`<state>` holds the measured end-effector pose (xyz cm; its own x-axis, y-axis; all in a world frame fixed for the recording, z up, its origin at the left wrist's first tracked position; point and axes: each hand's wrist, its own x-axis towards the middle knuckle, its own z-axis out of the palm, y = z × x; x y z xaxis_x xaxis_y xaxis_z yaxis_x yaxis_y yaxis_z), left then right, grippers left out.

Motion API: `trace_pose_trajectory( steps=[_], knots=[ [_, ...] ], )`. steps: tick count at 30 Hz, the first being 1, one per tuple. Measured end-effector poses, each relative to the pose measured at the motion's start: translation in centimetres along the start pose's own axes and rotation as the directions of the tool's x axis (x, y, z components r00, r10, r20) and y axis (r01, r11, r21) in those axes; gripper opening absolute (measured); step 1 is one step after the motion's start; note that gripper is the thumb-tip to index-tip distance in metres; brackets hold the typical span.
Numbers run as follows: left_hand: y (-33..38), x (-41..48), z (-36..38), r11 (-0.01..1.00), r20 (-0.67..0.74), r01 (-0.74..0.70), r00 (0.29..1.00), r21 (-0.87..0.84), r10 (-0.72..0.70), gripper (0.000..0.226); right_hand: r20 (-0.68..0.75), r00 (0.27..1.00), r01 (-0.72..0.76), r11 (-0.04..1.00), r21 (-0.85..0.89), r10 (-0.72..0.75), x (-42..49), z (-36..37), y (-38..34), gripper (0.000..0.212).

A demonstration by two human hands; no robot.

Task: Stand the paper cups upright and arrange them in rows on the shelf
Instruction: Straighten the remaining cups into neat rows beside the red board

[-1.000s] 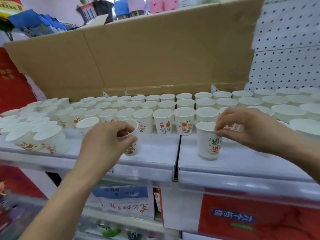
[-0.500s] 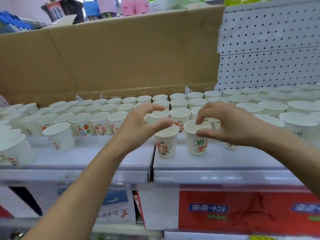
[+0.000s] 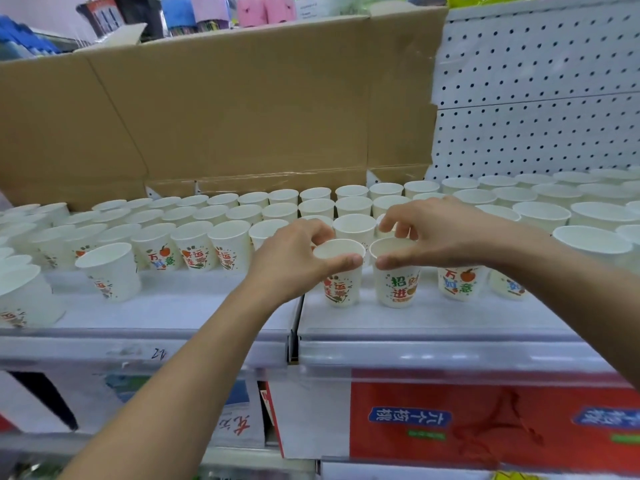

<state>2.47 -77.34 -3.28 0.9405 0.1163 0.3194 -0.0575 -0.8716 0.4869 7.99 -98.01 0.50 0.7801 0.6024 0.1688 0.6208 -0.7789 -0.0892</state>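
Brown cardboard [image 3: 242, 109] stood along the back of the white shelf [image 3: 173, 317], with pegboard [image 3: 536, 98] to its right. Upright paper cups in rows [image 3: 194, 244] filled most of the shelf from back to front, rims up and close together. Two more cups stood just beside each other in front of the rows, near the seam between the shelf panels. The person's left hand [image 3: 294, 261] gripped the red-print cup [image 3: 341, 289] by its rim, thumb on the near edge and fingers curled over the far edge. The right hand [image 3: 440, 237] held the green-print cup [image 3: 398, 289] the same way, thumb pressed to the near rim and fingers bent over the top (the two thumbs nearly met). Both cups sat upright on the shelf. Further left a lone cup [image 3: 109, 271] stood apart at the front, tilted slightly. Red and white boxes [image 3: 485, 420] showed on the level below.
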Motion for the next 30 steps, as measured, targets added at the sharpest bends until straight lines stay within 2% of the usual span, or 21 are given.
trace_pose_trajectory(
  steps=[5, 18, 21, 26, 30],
  knots=[
    [1.4, 0.4, 0.8, 0.993, -0.05, 0.031, 0.998, 0.117, -0.025, 0.067, -0.032, 0.999, -0.032, 0.997, -0.066, 0.03, 0.1, 0.0, 0.6, 0.06],
    [2.7, 0.6, 1.4, 0.985, -0.069, 0.044, 0.997, 0.168, -0.032, 0.069, -0.06, 0.998, -0.022, 0.994, -0.111, 0.016, 0.2, 0.4, 1.5, 0.065],
    [2.7, 0.3, 1.1, 0.985, -0.087, 0.042, 0.996, 0.166, -0.028, 0.073, -0.117, 0.993, -0.01, 0.995, -0.103, -0.002, 0.0, 0.2, 1.2, 0.067],
    [0.2, -2.6, -0.8, 0.999, -0.206, 0.019, 0.979, 0.048, -0.009, 0.063, -0.313, 0.941, 0.167, 0.98, 0.104, -0.127, 0.9, 0.4, -3.1, 0.054],
    [-6.0, -5.8, -4.6, 0.999, -0.301, -0.002, 0.953, 0.037, 0.013, 0.057, -0.313, 0.919, 0.307, 0.934, 0.181, -0.241, 3.1, 1.8, -9.7, 0.05]
  ],
)
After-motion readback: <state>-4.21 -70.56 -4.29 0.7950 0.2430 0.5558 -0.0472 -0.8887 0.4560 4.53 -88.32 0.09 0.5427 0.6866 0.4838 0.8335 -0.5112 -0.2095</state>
